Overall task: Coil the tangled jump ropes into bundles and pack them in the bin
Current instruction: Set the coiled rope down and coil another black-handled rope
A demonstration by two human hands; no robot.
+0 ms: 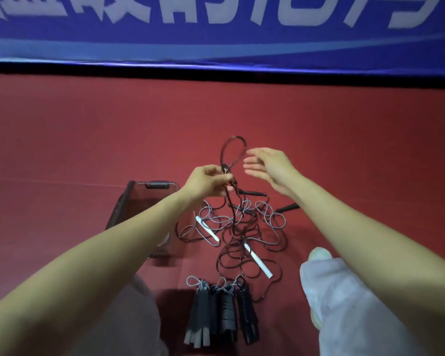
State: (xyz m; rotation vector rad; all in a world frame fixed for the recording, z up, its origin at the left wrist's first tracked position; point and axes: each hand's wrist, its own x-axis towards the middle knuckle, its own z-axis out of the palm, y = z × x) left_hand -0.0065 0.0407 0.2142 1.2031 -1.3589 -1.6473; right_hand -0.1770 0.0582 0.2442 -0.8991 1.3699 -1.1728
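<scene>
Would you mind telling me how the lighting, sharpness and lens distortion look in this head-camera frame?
Head view: dim, reddish light; the wide lens bows the blue banner and stretches both forearms; banner lettering smeared; right hand slightly soft, open; left hand pinching the dark rope loop reads clearly; the clear bin shows faint reflections; handles in shadow at the bottom.

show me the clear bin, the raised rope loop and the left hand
clear bin (162, 185): head view, on its far rim by the dark latch
raised rope loop (225, 146): head view, on the loop's left strand
left hand (211, 179): head view, middle of the hand pinching the rope
</scene>
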